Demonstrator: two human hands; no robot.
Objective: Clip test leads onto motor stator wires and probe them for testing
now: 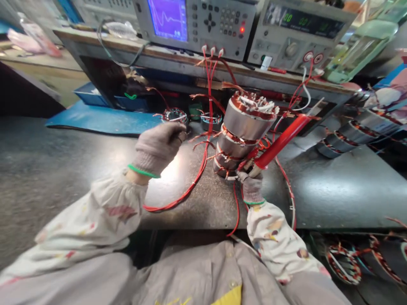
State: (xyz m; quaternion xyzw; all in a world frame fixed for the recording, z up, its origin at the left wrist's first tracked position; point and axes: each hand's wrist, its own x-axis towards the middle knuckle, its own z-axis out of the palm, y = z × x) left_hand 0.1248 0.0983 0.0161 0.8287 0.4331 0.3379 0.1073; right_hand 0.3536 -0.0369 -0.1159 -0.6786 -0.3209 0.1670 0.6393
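Observation:
My left hand [160,146], in a grey knit glove, is raised over the bench with its fingers curled closed. Whatever it may pinch is too small to make out. My right hand [252,186], also gloved, is closed around the lower end of a long red test probe [282,140], which slants up to the right. Just left of that hand stands a leaning stack of motor stators [248,120], with copper windings and stripped lead ends sticking out. Red test leads [200,173] hang between my hands and curve across the bench.
A tester with a waveform screen [168,19] and a power supply [299,38] sit on the shelf. Behind my left hand are small stators [211,118] and a blue mat [104,118]. More stators [359,131] lie at right. A glass bottle [365,46] stands on the shelf.

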